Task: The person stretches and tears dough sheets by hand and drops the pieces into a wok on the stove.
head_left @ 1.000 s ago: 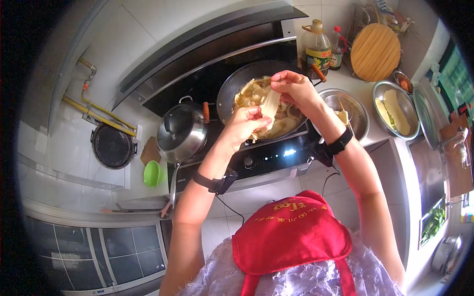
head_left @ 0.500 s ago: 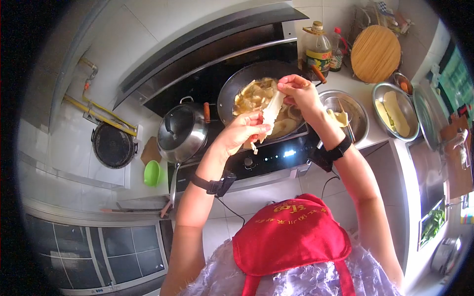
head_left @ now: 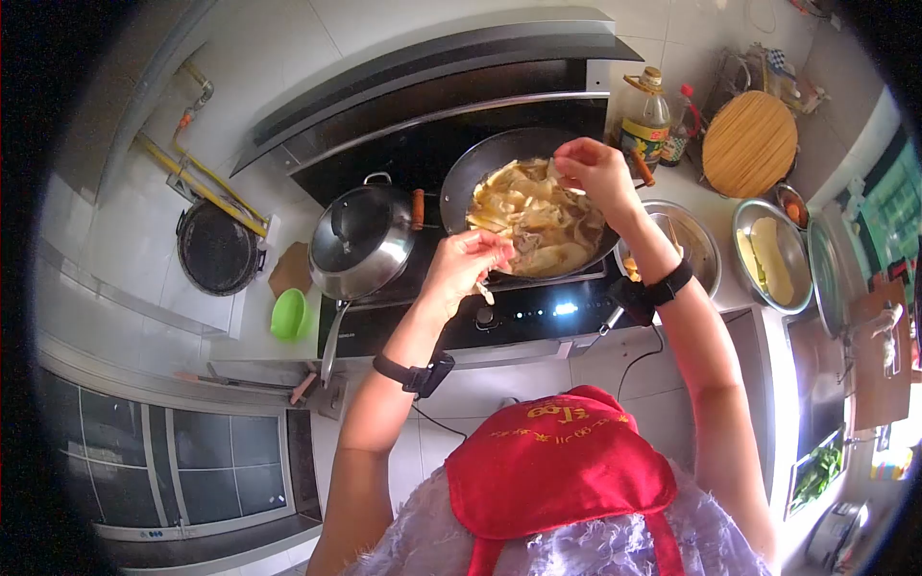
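A dark wok (head_left: 465, 178) on the stove holds pale strips and slices of food (head_left: 528, 216) in brownish liquid. Over its near left rim, my left hand (head_left: 461, 267) is pinched closed, with a thin pale strip (head_left: 486, 294) hanging below the fingers. My right hand (head_left: 597, 178) is above the wok's right side, thumb and fingertips pressed together on a small pale piece (head_left: 554, 171). The two hands are apart. To the right, partly behind my right forearm, a metal bowl (head_left: 709, 252) has a utensil and some yellowish food in it.
A lidded pan (head_left: 355, 240) stands left of the wok, its handle projecting over the front edge. Further left is a green bowl (head_left: 289, 315). At the right are an oil bottle (head_left: 644, 123), a round wooden board (head_left: 750, 144) and a bowl with yellow slices (head_left: 768, 261).
The large pale sheet held between my hands is gone, with only small pieces left at the fingers. My hands have moved further apart. The camera view has shifted slightly.
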{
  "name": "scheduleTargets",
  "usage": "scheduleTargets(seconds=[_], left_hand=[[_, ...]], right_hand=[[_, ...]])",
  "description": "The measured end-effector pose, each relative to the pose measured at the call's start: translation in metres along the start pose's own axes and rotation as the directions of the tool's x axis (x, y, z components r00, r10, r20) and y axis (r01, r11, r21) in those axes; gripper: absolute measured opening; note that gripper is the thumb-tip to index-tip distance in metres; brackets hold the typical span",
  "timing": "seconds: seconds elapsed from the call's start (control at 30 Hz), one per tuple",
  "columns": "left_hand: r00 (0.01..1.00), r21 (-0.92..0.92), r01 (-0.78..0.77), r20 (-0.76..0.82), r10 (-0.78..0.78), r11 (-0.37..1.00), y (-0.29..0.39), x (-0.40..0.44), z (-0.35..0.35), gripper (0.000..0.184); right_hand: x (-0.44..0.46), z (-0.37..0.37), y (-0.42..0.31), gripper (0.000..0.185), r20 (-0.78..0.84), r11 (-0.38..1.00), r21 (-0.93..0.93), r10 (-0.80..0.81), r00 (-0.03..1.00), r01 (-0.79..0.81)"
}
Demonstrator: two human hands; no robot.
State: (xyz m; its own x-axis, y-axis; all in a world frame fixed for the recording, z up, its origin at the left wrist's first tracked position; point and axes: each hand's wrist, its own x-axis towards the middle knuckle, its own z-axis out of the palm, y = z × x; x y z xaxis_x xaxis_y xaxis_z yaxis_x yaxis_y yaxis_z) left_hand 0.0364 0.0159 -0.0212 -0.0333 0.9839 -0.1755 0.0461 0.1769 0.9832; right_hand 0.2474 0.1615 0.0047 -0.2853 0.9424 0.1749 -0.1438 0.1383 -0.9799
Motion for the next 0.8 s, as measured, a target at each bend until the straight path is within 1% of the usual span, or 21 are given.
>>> scheduleTargets(seconds=[0.03,0.1,0.13,0.17,0.23,0.27,0.37,0.4,0.47,0.5,0.53,0.57,0.6,0.63,0.7,0.73,0.77,0.8], left_hand=[[0.998,-0.006,-0.046,-0.053,0.045,0.999,0.001,0.0,-0.001,0.016],[0.986,-0.001,-0.097,-0.139,0.095,0.995,0.006,0.004,-0.001,0.016],[0.993,-0.008,-0.055,-0.105,0.054,0.998,0.005,0.009,-0.008,0.022],[0.995,-0.004,-0.051,-0.09,0.051,0.999,0.004,0.013,-0.01,0.026],[0.997,0.005,-0.044,-0.063,0.044,0.999,0.011,0.017,-0.006,0.037],[0.999,-0.009,-0.029,-0.036,0.029,1.0,0.008,0.022,-0.008,0.049],[1.0,-0.143,0.019,0.017,-0.016,0.99,0.005,0.027,-0.014,0.049],[1.0,-0.224,0.025,0.001,-0.026,0.974,0.005,0.029,-0.016,0.046],[0.999,-0.391,-0.013,0.043,0.032,0.92,0.008,0.027,-0.019,0.044],[0.996,-0.471,-0.027,0.06,0.062,0.882,0.011,0.025,-0.018,0.043],[0.993,-0.548,-0.068,0.04,0.107,0.834,0.019,0.019,-0.01,0.04],[0.991,-0.566,-0.098,0.023,0.134,0.819,0.024,0.016,-0.005,0.04],[0.987,-0.583,-0.128,0.006,0.161,0.802,0.028,0.012,0.0,0.04],[0.982,-0.6,-0.159,-0.013,0.189,0.784,0.031,0.01,0.005,0.04],[0.968,-0.592,-0.228,-0.051,0.246,0.773,0.031,0.009,0.012,0.039],[0.962,-0.593,-0.254,-0.075,0.261,0.764,0.029,0.01,0.014,0.039],[0.956,-0.592,-0.28,-0.099,0.276,0.756,0.027,0.011,0.016,0.04],[0.951,-0.602,-0.305,-0.159,0.263,0.738,0.028,0.012,0.018,0.038]], right_hand=[[0.005,0.001,0.009,0.011,-0.016,0.993,-0.121,0.01,1.0,-0.011],[0.015,0.003,0.024,0.015,-0.047,0.933,-0.358,0.018,0.999,-0.034],[0.02,0.001,0.029,0.019,-0.047,0.871,-0.486,0.059,0.997,-0.074],[0.024,0.0,0.037,0.021,-0.041,0.835,-0.549,0.015,0.999,-0.035],[0.033,-0.001,0.064,0.023,-0.019,0.75,-0.66,-0.073,0.997,0.042],[0.036,-0.003,0.078,0.027,0.001,0.784,-0.621,-0.021,1.0,0.017],[0.018,0.001,0.077,0.03,0.121,0.753,-0.649,-0.037,0.992,0.107],[0.012,0.005,0.072,0.032,0.146,0.767,-0.639,0.038,0.989,0.064],[-0.011,0.017,0.055,0.039,0.233,0.911,-0.409,0.152,0.96,-0.045],[-0.026,0.025,0.044,0.042,0.285,0.952,-0.284,0.196,0.938,-0.113],[-0.042,0.033,0.032,0.048,0.392,0.982,-0.143,0.174,0.903,-0.127],[-0.057,0.041,0.02,0.055,0.49,0.989,-0.001,0.132,0.861,-0.151],[-0.072,0.048,0.014,0.061,0.436,0.966,0.004,0.23,0.87,-0.257],[-0.079,0.053,0.022,0.053,0.429,0.945,0.135,0.214,0.878,-0.297],[-0.092,0.055,0.025,0.046,0.483,0.936,0.194,0.17,0.859,-0.294],[-0.097,0.059,0.029,0.034,0.397,0.913,0.271,0.184,0.899,-0.306],[-0.099,0.057,0.027,0.03,0.363,0.924,0.226,0.215,0.907,-0.309],[-0.1,0.053,0.023,0.026,0.327,0.932,0.18,0.244,0.913,-0.314]])
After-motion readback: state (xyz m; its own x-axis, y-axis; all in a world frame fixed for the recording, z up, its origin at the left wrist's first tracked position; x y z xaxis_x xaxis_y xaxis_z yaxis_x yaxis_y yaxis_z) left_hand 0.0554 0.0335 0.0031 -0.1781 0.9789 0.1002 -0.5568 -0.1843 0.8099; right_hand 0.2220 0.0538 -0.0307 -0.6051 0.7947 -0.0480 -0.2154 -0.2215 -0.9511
